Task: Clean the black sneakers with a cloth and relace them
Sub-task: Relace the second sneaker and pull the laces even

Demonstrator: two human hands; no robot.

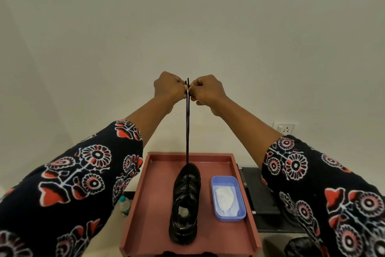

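Left hand: the left hand (pixel 169 87) was raised high above the tray, fingers curled, pinching one end of the black lace (pixel 187 123) against the right hand.
Right hand: the right hand (pixel 205 90) was raised level with it, knuckles almost meeting the left, fingers curled and pinching the other end of the lace.
Lace: both strands ran side by side, taut and nearly vertical, from the two hands down to the toe end of the sneaker; the short tips stuck up just above the fingers.
Sneaker: one black sneaker (pixel 185 204) stood upright in the middle of the red tray (pixel 145 204), toe toward the far edge, heel toward the near edge.
Container: a blue rectangular container (pixel 241 211) sat on the tray just right of the sneaker, apart from it, holding a crumpled white cloth (pixel 226 198).
Sleeves: dark floral sleeves (pixel 73 184) covered both upper arms; the forearms were bare.
Bottle: a small clear bottle with a green cap (pixel 124 205) stood left of the tray, beyond its left edge.
Wall: a white socket plate (pixel 284 128) was set in the wall at right.
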